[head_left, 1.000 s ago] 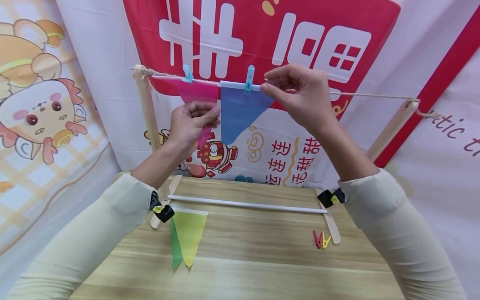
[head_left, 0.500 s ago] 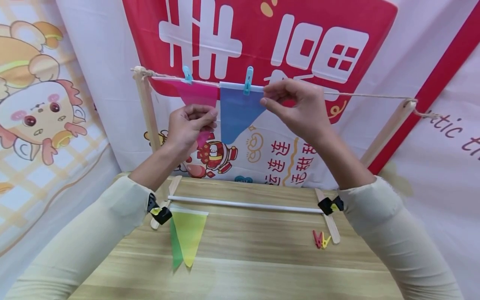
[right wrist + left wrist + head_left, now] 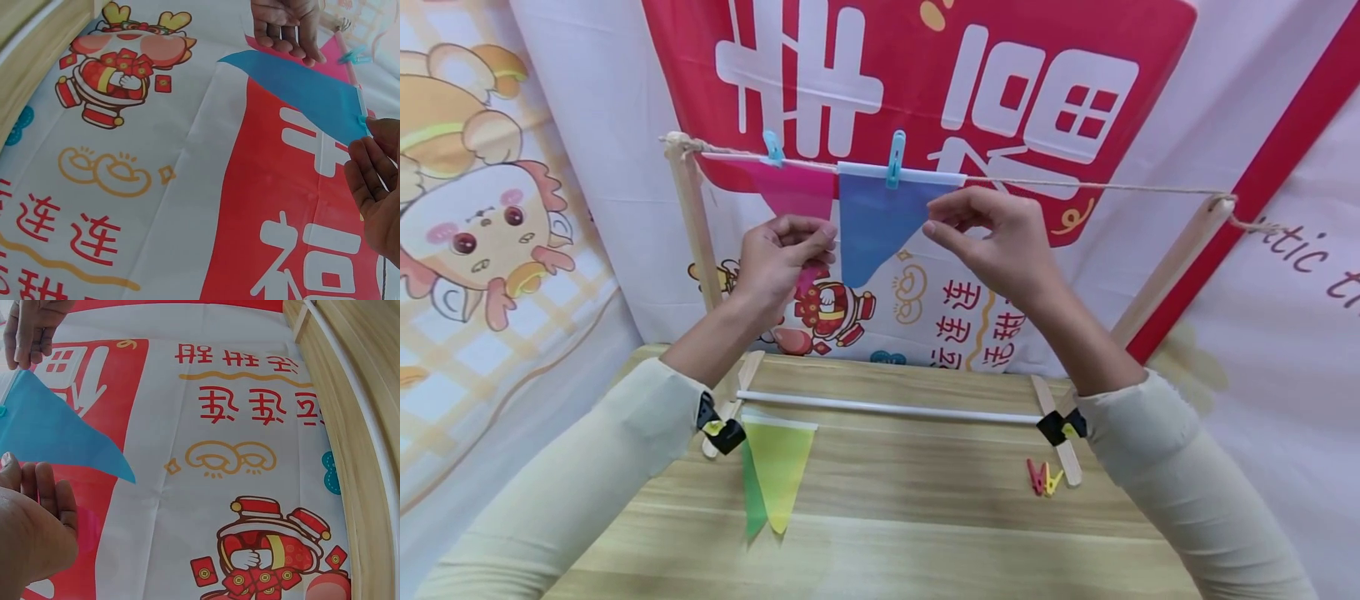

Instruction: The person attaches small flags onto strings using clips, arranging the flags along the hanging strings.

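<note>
A blue triangular flag (image 3: 880, 221) hangs from a string (image 3: 1097, 185), held by a light-blue clothespin (image 3: 895, 160). To its left hangs a pink flag (image 3: 797, 190) under another light-blue clothespin (image 3: 773, 148). My left hand (image 3: 778, 262) is in front of the pink flag's lower part, fingers loosely bent, near the blue flag's left edge. My right hand (image 3: 1000, 237) is beside the blue flag's slanted right edge, thumb and index fingertips apart; whether they touch the flag is unclear. The left wrist view shows the right fingertips (image 3: 24, 362) over the blue flag's corner.
Wooden posts (image 3: 692, 217) carry the string's ends. A white rod (image 3: 887, 407) spans the stand's feet. Yellow (image 3: 781, 471) and green (image 3: 752, 496) flags lie on the wooden table (image 3: 925, 525). Red (image 3: 1036, 477) and yellow (image 3: 1052, 480) clothespins lie at the right.
My right hand has moved down from the blue flag's upper right corner, baring that corner and the string. The left hand has lowered slightly. Both flags stay clipped.
</note>
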Motion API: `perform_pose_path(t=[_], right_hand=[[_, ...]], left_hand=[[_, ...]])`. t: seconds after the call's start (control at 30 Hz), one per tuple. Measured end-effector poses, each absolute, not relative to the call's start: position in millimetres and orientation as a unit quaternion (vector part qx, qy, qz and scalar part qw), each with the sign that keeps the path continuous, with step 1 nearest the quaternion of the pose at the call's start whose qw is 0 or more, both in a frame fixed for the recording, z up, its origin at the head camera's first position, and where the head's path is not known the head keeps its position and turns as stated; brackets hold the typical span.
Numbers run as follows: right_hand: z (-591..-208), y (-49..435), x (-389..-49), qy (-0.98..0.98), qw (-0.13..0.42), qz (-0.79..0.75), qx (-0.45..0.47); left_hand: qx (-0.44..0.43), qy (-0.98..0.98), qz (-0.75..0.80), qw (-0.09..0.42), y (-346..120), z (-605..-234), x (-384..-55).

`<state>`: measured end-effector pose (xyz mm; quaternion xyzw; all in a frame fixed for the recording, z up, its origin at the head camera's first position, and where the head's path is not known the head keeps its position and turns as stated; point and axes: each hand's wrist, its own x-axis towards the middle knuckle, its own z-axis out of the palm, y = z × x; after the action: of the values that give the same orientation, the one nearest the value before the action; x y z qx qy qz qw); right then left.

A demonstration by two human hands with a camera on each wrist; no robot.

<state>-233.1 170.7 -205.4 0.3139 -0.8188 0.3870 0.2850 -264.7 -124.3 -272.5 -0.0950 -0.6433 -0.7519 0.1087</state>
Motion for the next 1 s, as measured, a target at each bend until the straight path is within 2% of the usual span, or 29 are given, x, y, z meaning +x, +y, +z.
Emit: perform_pose_path(t=[0.3,1.0], right_hand=[[-221.1,181.5,-231.6,-0.823,0.286,0.384,0.305],[-257.0,197.6,-234.6,-0.838,0.252,0.386,0.291]], left_hand=[[-0.093,-0.655,-0.743,0.104,-123.7,-279.8,-261.7],[-0.095,-0.665,-0.736,0.086,-127.3,-305.0,-262.1]])
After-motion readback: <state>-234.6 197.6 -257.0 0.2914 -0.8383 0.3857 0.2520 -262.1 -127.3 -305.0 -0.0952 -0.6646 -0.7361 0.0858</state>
